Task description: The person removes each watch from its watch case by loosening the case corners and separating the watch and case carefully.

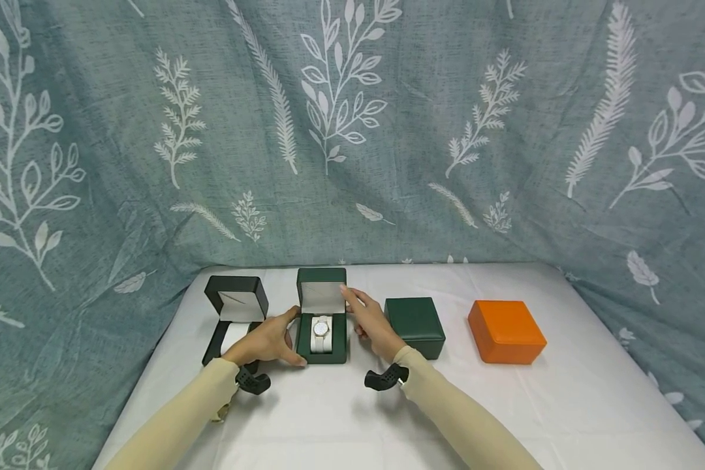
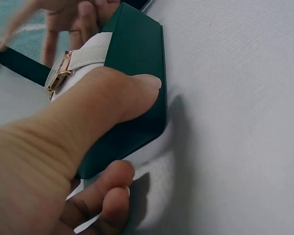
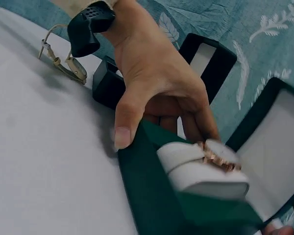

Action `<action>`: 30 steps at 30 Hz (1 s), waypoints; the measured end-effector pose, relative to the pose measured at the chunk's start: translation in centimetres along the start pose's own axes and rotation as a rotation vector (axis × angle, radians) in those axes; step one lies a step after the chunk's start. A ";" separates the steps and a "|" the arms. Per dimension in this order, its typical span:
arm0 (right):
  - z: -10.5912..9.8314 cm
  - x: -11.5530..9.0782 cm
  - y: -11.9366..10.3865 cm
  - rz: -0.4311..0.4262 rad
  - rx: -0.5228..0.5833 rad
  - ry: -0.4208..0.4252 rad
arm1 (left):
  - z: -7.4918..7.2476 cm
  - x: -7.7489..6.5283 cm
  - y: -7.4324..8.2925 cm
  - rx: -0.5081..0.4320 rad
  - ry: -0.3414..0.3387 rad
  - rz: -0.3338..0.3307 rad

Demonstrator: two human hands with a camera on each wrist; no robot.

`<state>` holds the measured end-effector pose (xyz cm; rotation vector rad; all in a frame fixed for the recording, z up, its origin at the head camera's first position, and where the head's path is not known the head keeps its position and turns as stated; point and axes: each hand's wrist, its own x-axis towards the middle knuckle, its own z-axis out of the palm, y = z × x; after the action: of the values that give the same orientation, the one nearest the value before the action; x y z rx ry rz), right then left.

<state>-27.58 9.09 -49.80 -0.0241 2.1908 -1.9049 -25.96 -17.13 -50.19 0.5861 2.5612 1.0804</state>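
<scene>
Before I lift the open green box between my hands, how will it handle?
The box probably stays stiff, given its flat walls. Its raised lid may tip it backward. The watch, strapped around a cushion, likely stays put.

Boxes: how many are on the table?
4 in view, left to right: open dark box, partly hidden; open green box; closed green box; closed orange box.

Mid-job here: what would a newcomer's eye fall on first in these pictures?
Likely the bright orange box, closed on the right side of the white table. Next, the open green box left of the table's middle, with a white-strapped watch inside. Behind the table, the blue-green cloth with large white leaf patterns fills the background.
</scene>
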 end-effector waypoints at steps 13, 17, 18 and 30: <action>0.1 0.1 1.4 0.022 0.036 0.061 | 0.1 0.1 0.2 0.010 0.004 -0.026; 0.1 -0.1 1.4 0.027 0.039 0.049 | 0.1 0.0 0.2 0.006 0.000 -0.027; 0.0 -0.1 1.4 0.027 0.041 0.047 | 0.1 0.0 0.2 0.005 -0.002 -0.025; 0.1 -1.2 1.2 -0.041 0.029 0.011 | 0.0 -0.1 0.3 0.015 -0.006 -0.014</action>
<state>-26.19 9.40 -50.81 -0.0542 2.1856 -1.9631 -25.75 -16.98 -49.95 0.5735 2.5668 1.0548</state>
